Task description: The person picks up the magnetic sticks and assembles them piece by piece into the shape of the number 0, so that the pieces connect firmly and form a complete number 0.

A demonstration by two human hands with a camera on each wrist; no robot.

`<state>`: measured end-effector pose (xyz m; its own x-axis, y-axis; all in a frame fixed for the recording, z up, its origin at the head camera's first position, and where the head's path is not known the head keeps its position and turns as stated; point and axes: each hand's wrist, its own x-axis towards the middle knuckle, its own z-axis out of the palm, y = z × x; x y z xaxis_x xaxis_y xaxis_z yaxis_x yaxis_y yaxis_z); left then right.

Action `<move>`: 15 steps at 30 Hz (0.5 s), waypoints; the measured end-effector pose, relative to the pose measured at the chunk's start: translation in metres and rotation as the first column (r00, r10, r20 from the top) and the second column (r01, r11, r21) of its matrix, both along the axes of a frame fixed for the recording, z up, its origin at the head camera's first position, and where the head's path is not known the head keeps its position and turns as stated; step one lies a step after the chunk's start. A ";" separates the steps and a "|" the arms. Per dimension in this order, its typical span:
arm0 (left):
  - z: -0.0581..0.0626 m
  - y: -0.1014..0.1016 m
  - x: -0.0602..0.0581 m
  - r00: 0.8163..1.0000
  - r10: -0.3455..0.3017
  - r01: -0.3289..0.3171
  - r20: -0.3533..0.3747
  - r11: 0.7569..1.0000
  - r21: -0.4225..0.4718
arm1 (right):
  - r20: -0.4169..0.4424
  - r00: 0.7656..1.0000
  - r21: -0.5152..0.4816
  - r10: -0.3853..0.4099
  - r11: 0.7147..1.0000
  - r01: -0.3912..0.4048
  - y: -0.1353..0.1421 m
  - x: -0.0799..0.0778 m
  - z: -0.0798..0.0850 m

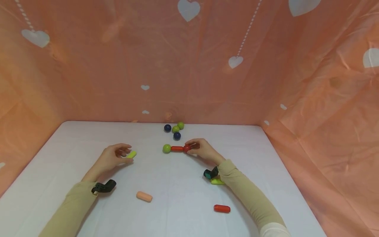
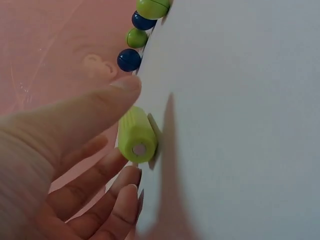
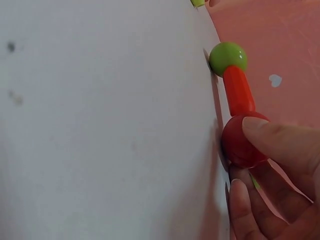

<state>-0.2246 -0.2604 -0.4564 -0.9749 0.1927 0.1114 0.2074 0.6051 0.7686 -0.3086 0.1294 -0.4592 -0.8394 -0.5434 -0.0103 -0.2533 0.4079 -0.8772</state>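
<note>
My right hand [image 1: 205, 152] pinches a red ball [image 1: 186, 149] between thumb and fingers. The ball meets one end of a red rod [image 1: 177, 148], whose other end meets a green ball [image 1: 166, 148]; the three lie in a line on the table. On the left, my left hand [image 1: 110, 158] is spread about a yellow-green rod [image 1: 132, 154]. In the left wrist view this faceted rod [image 2: 138, 142] shows a pale round spot on its end, with the thumb above and the fingers beside and below, not closed round it.
Two dark blue balls [image 1: 167, 128] and two green balls [image 1: 180, 125] sit near the table's back edge. In front lie a peach rod [image 1: 144, 196] and a red rod [image 1: 222, 208]. Another yellow-green rod [image 1: 217, 181] is partly hidden by the right wrist. Orange cloth [image 1: 189, 72] walls the table.
</note>
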 end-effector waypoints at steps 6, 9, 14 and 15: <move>0.002 0.004 -0.003 1.000 0.019 -0.019 -0.010 1.000 0.004 | -0.001 1.000 -0.007 0.005 1.000 -0.005 0.000 -0.001 0.000; 0.004 0.005 -0.004 1.000 0.026 -0.026 -0.006 0.999 -0.024 | 0.005 1.000 -0.012 0.004 1.000 -0.004 -0.001 -0.001 0.000; 0.007 0.009 -0.003 1.000 0.020 -0.019 0.014 0.997 -0.068 | -0.019 1.000 0.005 0.005 1.000 -0.005 -0.001 0.000 -0.002; 0.008 0.011 -0.003 1.000 0.015 -0.014 0.020 0.998 -0.064 | -0.021 1.000 0.011 0.001 1.000 -0.001 -0.001 0.000 -0.002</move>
